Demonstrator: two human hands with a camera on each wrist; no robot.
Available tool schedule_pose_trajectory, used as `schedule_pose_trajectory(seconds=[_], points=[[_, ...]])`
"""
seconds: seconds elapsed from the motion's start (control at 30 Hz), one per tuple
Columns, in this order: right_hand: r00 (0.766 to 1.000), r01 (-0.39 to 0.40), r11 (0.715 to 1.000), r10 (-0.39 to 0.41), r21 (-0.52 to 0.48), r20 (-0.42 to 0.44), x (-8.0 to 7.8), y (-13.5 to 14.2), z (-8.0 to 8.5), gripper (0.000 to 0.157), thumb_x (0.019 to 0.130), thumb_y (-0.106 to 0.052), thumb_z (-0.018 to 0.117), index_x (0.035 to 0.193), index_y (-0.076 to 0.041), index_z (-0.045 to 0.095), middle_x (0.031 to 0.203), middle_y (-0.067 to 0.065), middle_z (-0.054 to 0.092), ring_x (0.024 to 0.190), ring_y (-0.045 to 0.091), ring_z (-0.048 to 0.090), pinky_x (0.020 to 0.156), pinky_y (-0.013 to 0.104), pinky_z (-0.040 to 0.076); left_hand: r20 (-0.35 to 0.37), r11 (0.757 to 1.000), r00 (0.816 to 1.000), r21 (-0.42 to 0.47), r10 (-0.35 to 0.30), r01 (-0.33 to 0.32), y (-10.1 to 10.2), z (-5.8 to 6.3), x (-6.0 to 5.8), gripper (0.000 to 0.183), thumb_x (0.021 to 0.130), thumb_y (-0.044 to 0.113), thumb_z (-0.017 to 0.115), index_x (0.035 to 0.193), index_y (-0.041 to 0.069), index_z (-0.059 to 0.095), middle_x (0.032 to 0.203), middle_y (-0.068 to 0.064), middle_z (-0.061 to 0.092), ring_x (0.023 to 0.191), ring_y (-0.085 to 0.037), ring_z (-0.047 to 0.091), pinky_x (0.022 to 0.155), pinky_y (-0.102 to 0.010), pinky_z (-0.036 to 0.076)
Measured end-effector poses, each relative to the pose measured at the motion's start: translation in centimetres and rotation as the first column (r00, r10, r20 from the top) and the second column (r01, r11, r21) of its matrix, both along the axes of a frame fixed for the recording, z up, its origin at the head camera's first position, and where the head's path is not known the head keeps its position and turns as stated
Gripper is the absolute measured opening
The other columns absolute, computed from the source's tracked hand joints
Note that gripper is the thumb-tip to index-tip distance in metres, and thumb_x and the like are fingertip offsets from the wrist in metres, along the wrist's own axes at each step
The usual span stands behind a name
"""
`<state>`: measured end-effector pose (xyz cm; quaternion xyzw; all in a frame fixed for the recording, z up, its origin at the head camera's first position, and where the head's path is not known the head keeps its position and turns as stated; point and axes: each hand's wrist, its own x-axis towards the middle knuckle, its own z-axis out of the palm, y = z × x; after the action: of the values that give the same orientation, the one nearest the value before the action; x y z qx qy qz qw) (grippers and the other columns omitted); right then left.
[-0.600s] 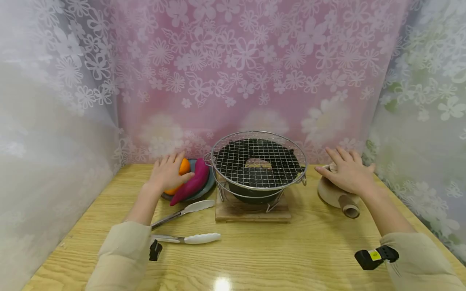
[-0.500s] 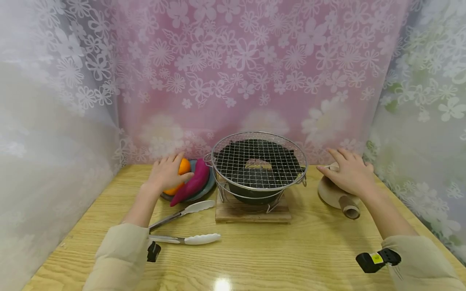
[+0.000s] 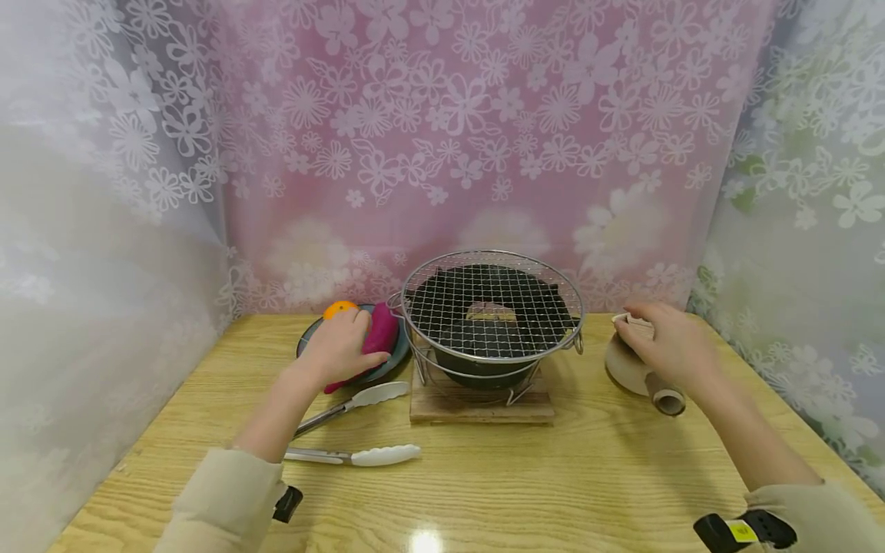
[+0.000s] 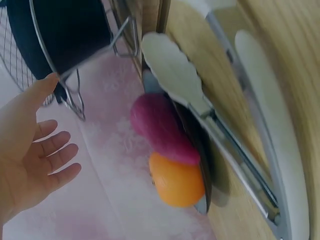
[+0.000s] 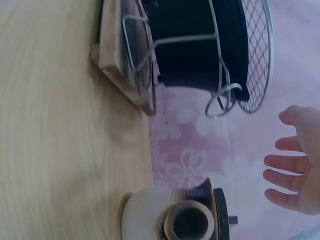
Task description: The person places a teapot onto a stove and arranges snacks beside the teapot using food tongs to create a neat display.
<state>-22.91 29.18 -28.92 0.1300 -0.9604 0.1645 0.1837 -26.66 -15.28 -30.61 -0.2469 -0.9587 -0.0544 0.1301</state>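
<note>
My left hand (image 3: 339,346) hovers above a dark plate (image 3: 304,342), fingers loosely bent. In the left wrist view a gap shows between that hand and the things on the plate. These are an orange (image 4: 177,180) and a long purple sweet potato (image 4: 160,127), partly covered by the hand in the head view. On the right my right hand (image 3: 674,346) hangs over a beige clay pot (image 3: 625,369) with a hollow side handle (image 3: 667,402). The right wrist view shows its dark lid (image 5: 221,215), with the relaxed fingers well above it.
Between the hands stands a black round grill (image 3: 477,376) in a wire stand, topped by a wire mesh (image 3: 492,307). A wooden board (image 3: 480,411) lies under it. White-tipped tongs (image 3: 383,455) lie spread in front of the plate. A floral curtain (image 3: 484,153) hangs behind.
Both hands have drawn back toward the body, their fingers more bent than before. The left hand has shifted right, over the sweet potato. The objects have stayed in place.
</note>
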Motion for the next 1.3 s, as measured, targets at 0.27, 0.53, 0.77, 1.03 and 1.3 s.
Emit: schedule_pose_trajectory(seconds=[0.27,0.53,0.77,1.03,1.3], points=[[0.989,-0.066,0.998,0.064,-0.012,-0.133,1.8,-1.3,-1.1,0.029,0.091,-0.024,0.058,0.109,-0.001,0.065,0.101,0.018,0.066,0.081,0.033,0.063,0.062,0.048,0.047,-0.007,0.995,0.998,-0.081,-0.065,0.064,1.9,-1.2,1.3,0.046,0.077,0.045,0.071,0.081,0.008,0.044,0.072,-0.001,0.038,0.067,-0.019,0.040,0.059,-0.031,0.034],[0.997,-0.081,0.996,0.081,-0.038,0.015,3.0,-2.2,-2.0,0.029,0.094,-0.024,0.054,0.105,-0.001,0.065,0.104,0.017,0.063,0.091,0.035,0.059,0.073,0.050,0.046,0.029,0.989,0.998,-0.135,-0.054,0.058,2.7,-2.4,1.9,0.047,0.079,0.048,0.068,0.097,0.007,0.054,0.084,-0.004,0.049,0.080,-0.023,0.049,0.069,-0.037,0.041],[0.996,-0.078,0.997,0.079,-0.025,0.039,3.5,-3.1,-3.2,0.026,0.093,-0.025,0.056,0.104,-0.003,0.066,0.103,0.013,0.063,0.094,0.033,0.059,0.076,0.050,0.045,0.047,0.982,0.993,-0.152,-0.106,0.112,3.2,-3.5,2.1,0.047,0.080,0.046,0.067,0.101,0.005,0.057,0.090,-0.007,0.054,0.086,-0.026,0.051,0.076,-0.041,0.043],[0.997,-0.068,0.998,0.068,0.007,0.037,3.9,-3.8,-4.2,0.025,0.090,-0.025,0.059,0.104,-0.006,0.066,0.107,0.014,0.063,0.096,0.036,0.058,0.077,0.051,0.045,0.006,0.963,0.984,-0.204,-0.177,0.174,4.0,-4.8,2.5,0.048,0.079,0.053,0.064,0.097,0.008,0.060,0.084,-0.002,0.054,0.080,-0.021,0.053,0.068,-0.034,0.043],[0.999,-0.048,0.998,0.048,0.029,0.004,4.4,-3.6,-5.1,0.025,0.087,-0.024,0.062,0.103,-0.006,0.067,0.107,0.016,0.063,0.093,0.037,0.059,0.065,0.050,0.048,0.120,0.957,0.977,-0.209,-0.177,0.199,4.9,-5.9,2.8,0.051,0.082,0.051,0.062,0.108,0.007,0.060,0.100,-0.005,0.057,0.091,-0.023,0.053,0.081,-0.040,0.043]])
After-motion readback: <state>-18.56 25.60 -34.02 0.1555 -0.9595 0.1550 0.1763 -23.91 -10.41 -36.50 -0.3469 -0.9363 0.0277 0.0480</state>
